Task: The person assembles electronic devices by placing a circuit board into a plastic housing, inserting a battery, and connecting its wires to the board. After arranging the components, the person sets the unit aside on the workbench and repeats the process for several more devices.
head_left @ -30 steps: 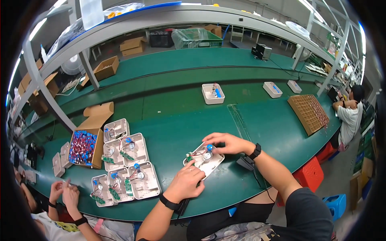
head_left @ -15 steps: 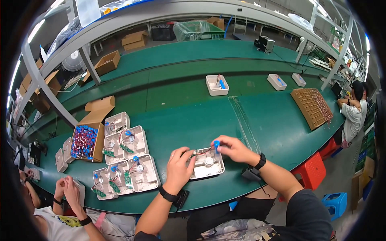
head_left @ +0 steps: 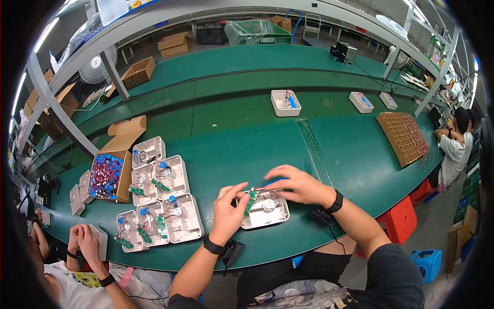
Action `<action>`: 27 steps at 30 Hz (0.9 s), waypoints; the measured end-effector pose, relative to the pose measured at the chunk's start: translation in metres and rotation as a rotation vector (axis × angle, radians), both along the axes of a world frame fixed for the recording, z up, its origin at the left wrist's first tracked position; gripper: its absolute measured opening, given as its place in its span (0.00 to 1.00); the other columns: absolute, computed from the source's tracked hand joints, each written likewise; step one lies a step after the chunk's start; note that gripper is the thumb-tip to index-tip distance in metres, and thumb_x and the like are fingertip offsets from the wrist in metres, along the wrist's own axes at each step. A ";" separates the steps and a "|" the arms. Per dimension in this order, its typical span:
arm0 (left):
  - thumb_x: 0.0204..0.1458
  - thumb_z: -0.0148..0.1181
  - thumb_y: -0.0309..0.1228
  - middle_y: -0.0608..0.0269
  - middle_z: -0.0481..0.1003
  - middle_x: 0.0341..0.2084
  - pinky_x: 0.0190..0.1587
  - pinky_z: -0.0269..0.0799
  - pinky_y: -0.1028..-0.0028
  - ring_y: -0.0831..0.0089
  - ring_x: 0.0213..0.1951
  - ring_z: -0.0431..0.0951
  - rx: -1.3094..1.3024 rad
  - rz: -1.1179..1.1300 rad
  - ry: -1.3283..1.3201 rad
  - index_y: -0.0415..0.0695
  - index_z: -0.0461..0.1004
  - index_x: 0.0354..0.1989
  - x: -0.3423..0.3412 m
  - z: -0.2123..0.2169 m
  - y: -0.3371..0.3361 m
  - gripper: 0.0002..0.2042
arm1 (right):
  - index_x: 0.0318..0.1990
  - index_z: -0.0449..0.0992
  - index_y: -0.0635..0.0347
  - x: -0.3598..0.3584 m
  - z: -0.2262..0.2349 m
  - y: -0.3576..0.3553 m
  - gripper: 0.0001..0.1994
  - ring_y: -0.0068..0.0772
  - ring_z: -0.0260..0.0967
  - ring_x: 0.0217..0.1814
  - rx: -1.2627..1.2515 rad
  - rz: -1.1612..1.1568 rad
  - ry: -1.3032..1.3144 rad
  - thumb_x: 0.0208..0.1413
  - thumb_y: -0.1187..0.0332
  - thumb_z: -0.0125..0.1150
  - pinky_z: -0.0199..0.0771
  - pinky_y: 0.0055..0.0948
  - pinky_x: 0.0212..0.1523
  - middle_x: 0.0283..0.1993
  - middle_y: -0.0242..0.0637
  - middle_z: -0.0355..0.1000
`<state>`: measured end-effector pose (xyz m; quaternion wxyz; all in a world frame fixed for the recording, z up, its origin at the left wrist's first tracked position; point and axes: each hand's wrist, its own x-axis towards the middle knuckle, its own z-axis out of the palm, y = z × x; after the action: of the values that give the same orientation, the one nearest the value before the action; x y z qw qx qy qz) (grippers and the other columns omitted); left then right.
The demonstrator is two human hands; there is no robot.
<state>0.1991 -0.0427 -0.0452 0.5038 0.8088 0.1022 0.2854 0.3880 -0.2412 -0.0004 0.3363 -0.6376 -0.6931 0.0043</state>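
Just in front of me a white plastic housing (head_left: 265, 218) lies open side up, with a round white part inside. My left hand (head_left: 230, 210) is at its left side, thumb and fingers closed on a small green circuit board (head_left: 250, 202) over the housing's left end. My right hand (head_left: 303, 186) reaches across the far right edge with fingers apart. Beneath those fingers a blue part (head_left: 276, 181) shows partly; wires run from near it toward the board.
At left stand several similar housings (head_left: 191, 226) with boards and wires, and a cardboard box (head_left: 125, 180) of blue wired parts. Farther off are another white housing (head_left: 286, 112) and a brown divided tray (head_left: 393, 141). A co-worker's hands (head_left: 88, 242) are at lower left.
My right hand has gone from pinching the blue part upright to spreading its fingers over it, and the part now lies lower. The green board has come into view at my left fingers.
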 end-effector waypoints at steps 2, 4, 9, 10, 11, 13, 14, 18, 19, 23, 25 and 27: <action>0.58 0.69 0.23 0.59 0.85 0.34 0.51 0.76 0.65 0.65 0.46 0.81 0.004 -0.046 0.005 0.42 0.84 0.55 0.002 -0.001 0.001 0.15 | 0.58 0.83 0.53 -0.002 -0.001 0.009 0.18 0.45 0.73 0.65 -0.028 0.028 0.070 0.60 0.73 0.72 0.79 0.41 0.60 0.62 0.39 0.77; 0.59 0.69 0.23 0.59 0.85 0.35 0.51 0.76 0.65 0.66 0.46 0.81 0.006 -0.062 0.010 0.41 0.84 0.55 0.002 -0.002 0.002 0.15 | 0.57 0.84 0.51 -0.003 -0.002 0.016 0.19 0.45 0.74 0.64 -0.081 0.105 0.206 0.58 0.73 0.73 0.79 0.41 0.61 0.62 0.37 0.77; 0.58 0.69 0.23 0.57 0.84 0.37 0.52 0.76 0.64 0.65 0.47 0.81 -0.057 -0.133 0.033 0.42 0.82 0.57 0.003 -0.002 0.002 0.17 | 0.53 0.84 0.52 -0.001 -0.009 0.023 0.16 0.45 0.77 0.60 -0.032 0.164 0.061 0.57 0.71 0.74 0.81 0.42 0.58 0.60 0.36 0.77; 0.58 0.70 0.24 0.56 0.84 0.39 0.53 0.75 0.63 0.63 0.48 0.81 -0.062 -0.157 0.043 0.42 0.82 0.58 0.003 -0.001 0.003 0.18 | 0.52 0.85 0.53 -0.001 -0.009 0.023 0.15 0.45 0.78 0.58 -0.022 0.167 0.039 0.57 0.71 0.75 0.81 0.41 0.57 0.60 0.36 0.78; 0.57 0.71 0.25 0.54 0.83 0.41 0.54 0.75 0.62 0.62 0.49 0.81 -0.066 -0.182 0.052 0.42 0.81 0.59 0.002 0.001 0.003 0.19 | 0.51 0.85 0.54 -0.001 -0.010 0.023 0.14 0.45 0.79 0.57 -0.012 0.169 0.016 0.56 0.72 0.75 0.82 0.40 0.55 0.59 0.36 0.79; 0.57 0.71 0.28 0.53 0.82 0.45 0.56 0.75 0.61 0.60 0.51 0.80 0.063 -0.107 0.039 0.41 0.80 0.60 -0.001 0.006 0.002 0.21 | 0.49 0.85 0.55 0.001 -0.011 0.019 0.14 0.45 0.80 0.55 -0.002 0.175 -0.002 0.55 0.72 0.76 0.83 0.39 0.54 0.59 0.36 0.79; 0.56 0.72 0.30 0.51 0.80 0.48 0.57 0.74 0.60 0.58 0.54 0.79 0.195 -0.044 0.021 0.40 0.78 0.61 -0.002 0.012 0.001 0.24 | 0.48 0.85 0.55 0.003 -0.011 0.015 0.13 0.45 0.80 0.55 0.009 0.123 -0.032 0.55 0.72 0.76 0.84 0.39 0.53 0.58 0.36 0.80; 0.53 0.74 0.38 0.46 0.75 0.55 0.61 0.72 0.55 0.52 0.58 0.77 0.403 -0.022 0.323 0.36 0.75 0.62 -0.012 0.035 -0.005 0.30 | 0.46 0.85 0.55 0.004 -0.009 0.008 0.12 0.44 0.81 0.53 0.085 -0.039 -0.117 0.54 0.74 0.76 0.85 0.38 0.53 0.57 0.38 0.81; 0.52 0.74 0.41 0.45 0.73 0.57 0.61 0.72 0.53 0.50 0.60 0.76 0.436 -0.041 0.483 0.35 0.74 0.62 -0.015 0.037 -0.008 0.32 | 0.45 0.85 0.56 0.000 -0.006 0.006 0.11 0.43 0.82 0.52 0.133 -0.095 -0.143 0.54 0.74 0.76 0.85 0.38 0.53 0.56 0.39 0.81; 0.52 0.73 0.45 0.44 0.75 0.56 0.64 0.70 0.53 0.48 0.60 0.76 0.432 -0.114 0.452 0.32 0.71 0.64 -0.015 0.022 -0.009 0.36 | 0.44 0.84 0.58 -0.005 -0.020 0.000 0.10 0.43 0.82 0.50 0.180 -0.197 -0.060 0.54 0.75 0.75 0.86 0.37 0.52 0.56 0.41 0.81; 0.53 0.73 0.43 0.44 0.76 0.56 0.63 0.71 0.53 0.48 0.59 0.77 0.418 -0.148 0.395 0.33 0.70 0.66 -0.013 0.013 -0.008 0.37 | 0.44 0.84 0.58 -0.010 -0.022 0.003 0.10 0.43 0.83 0.50 0.184 -0.212 -0.001 0.55 0.76 0.76 0.86 0.37 0.52 0.56 0.42 0.81; 0.53 0.72 0.40 0.44 0.77 0.55 0.62 0.73 0.54 0.48 0.58 0.79 0.390 -0.217 0.270 0.35 0.68 0.71 -0.012 0.006 -0.009 0.38 | 0.44 0.83 0.59 -0.015 -0.021 0.002 0.10 0.44 0.82 0.50 0.167 -0.223 0.141 0.55 0.75 0.75 0.85 0.38 0.52 0.57 0.41 0.81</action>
<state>0.1873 -0.0520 -0.0396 0.3476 0.9278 0.0242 0.1333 0.3732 -0.2396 -0.0209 0.4345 -0.6784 -0.5907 -0.0461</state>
